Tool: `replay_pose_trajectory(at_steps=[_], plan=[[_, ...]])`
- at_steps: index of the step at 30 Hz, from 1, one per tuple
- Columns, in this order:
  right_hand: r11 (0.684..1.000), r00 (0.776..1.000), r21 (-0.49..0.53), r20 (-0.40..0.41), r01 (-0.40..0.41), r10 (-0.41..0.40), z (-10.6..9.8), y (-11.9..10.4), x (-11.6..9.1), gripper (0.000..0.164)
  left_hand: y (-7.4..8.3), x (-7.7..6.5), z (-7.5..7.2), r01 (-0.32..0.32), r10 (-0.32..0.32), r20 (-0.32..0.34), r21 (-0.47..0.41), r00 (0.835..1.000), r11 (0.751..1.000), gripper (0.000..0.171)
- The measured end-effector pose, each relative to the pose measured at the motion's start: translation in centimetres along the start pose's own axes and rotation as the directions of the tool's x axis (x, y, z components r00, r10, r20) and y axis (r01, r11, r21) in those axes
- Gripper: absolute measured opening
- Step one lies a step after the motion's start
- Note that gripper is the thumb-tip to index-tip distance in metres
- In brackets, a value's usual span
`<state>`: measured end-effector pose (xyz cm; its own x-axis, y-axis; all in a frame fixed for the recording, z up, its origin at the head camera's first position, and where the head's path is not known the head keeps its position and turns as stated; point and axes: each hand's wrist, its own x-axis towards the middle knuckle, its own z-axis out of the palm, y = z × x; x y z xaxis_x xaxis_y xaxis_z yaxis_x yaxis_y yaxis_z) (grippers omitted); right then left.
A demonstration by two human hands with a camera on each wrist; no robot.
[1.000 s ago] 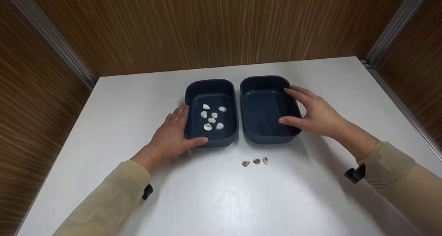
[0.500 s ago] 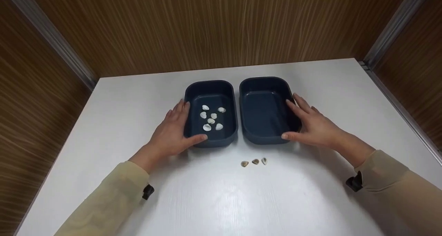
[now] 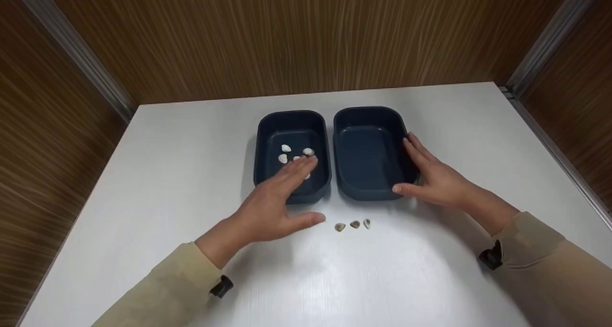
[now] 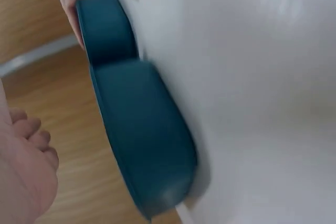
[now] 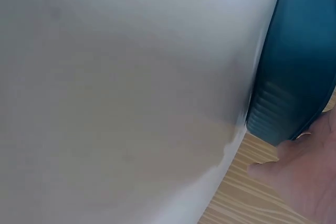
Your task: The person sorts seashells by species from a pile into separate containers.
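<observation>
Hovering over the left box [image 3: 287,122] and its white shells [image 3: 285,148] near centre frame, the left hand [image 3: 272,205] has straight fingers; the right hand [image 3: 442,183], fingers extended, touches the right box [image 3: 366,162] along its right side. Three brown shells [image 3: 355,224] lie on the bench [image 3: 334,288], below centre.

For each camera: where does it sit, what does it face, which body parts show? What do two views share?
Head: on the head, looking forward and down at the table, left tray, right tray, white shells, brown shells; left hand, right hand, sleeves show.
Left wrist: on that wrist, facing the trays' walls; parts of both hands show.
Right wrist: on that wrist, facing table and right tray; part of the right hand shows.
Head and left wrist share both trays and both hands.
</observation>
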<state>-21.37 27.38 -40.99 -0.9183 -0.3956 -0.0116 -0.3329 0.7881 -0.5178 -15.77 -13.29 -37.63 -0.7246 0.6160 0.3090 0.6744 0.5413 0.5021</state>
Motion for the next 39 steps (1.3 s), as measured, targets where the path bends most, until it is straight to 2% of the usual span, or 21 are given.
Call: replay_pose_trajectory(at_steps=[2,5,10,13,16,20,23,25,32,39], plan=[[1.000,1.000,0.008,-0.004,0.006,-0.006,0.1,0.1,0.0,0.111,0.5,-0.1,0.9,-0.055,0.055,-0.004,-0.065,0.998,0.996,0.094],[1.000,1.000,0.019,-0.008,0.014,-0.014,0.2,0.1,-0.1,0.111,1.0,-0.4,2.5,-0.103,0.105,0.001,-0.166,0.994,0.981,0.087],[0.999,1.000,0.030,-0.013,0.020,-0.020,0.3,0.2,0.0,0.111,1.3,-0.9,5.0,-0.117,0.127,0.021,-0.259,0.992,0.959,0.072],[0.999,0.999,0.028,-0.018,0.027,-0.027,0.3,0.2,0.1,0.111,1.2,-0.9,6.2,-0.070,0.087,0.049,-0.282,0.995,0.957,0.066],[0.999,0.999,0.026,-0.023,0.033,-0.033,0.3,0.2,0.0,0.111,0.9,-0.9,7.0,0.027,-0.001,0.080,-0.325,0.997,0.945,0.063],[0.999,0.999,0.029,-0.024,0.029,-0.028,0.3,0.4,0.0,0.111,0.4,-0.8,7.9,0.134,-0.103,0.102,-0.366,0.989,0.921,0.059],[0.999,1.000,0.036,-0.019,0.021,-0.020,0.4,0.4,0.0,0.111,0.0,-0.7,8.3,0.179,-0.144,0.122,-0.361,0.982,0.915,0.057],[0.999,1.000,0.042,-0.016,0.020,-0.019,0.3,0.4,0.0,0.111,-0.1,-0.5,8.4,0.192,-0.154,0.134,-0.358,0.979,0.914,0.055],[0.998,1.000,0.053,-0.010,0.027,-0.027,0.3,0.2,0.1,0.110,-1.2,0.0,9.1,0.178,-0.144,0.130,-0.317,0.981,0.932,0.045],[0.998,1.000,0.068,-0.015,0.017,-0.016,0.4,0.3,0.0,0.110,-1.3,0.2,9.6,0.177,-0.143,0.133,-0.295,0.981,0.939,0.042]])
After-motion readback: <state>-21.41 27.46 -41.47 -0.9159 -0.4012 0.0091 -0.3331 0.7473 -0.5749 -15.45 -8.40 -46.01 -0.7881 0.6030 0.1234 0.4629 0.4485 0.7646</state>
